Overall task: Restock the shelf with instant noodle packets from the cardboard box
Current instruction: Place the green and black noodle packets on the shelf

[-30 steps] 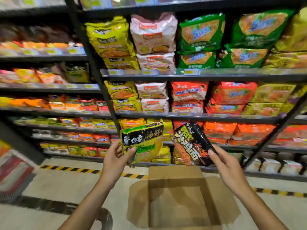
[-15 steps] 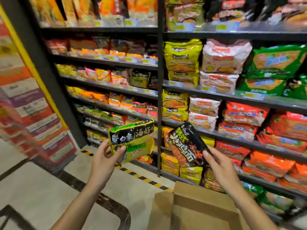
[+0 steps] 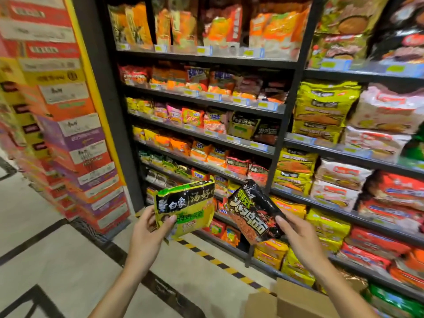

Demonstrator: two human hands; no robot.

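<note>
My left hand (image 3: pixel 149 230) grips a yellow-green and black noodle packet (image 3: pixel 185 207) by its lower left corner, thumb across the front. My right hand (image 3: pixel 298 237) holds a black and red noodle packet (image 3: pixel 252 212) by its right edge, tilted. Both packets hang in front of the lower shelves of the dark shelf unit (image 3: pixel 206 138). The open cardboard box (image 3: pixel 291 301) sits on the floor at the bottom right, only its flaps showing. On the middle shelf stand a matching yellow-black packet (image 3: pixel 243 128) and a black packet (image 3: pixel 267 133).
Stacked coloured cartons (image 3: pixel 75 138) form a wall at the left beside a yellow-edged post. Large multi-packs (image 3: pixel 321 111) fill the shelves at the right. A black-and-yellow hazard strip (image 3: pixel 218 260) runs along the shelf foot on the tiled floor.
The view has swung left and up, from the right-hand bay to the left bay with small packets. The box has slid toward the bottom right corner. Both hands still hold their packets.
</note>
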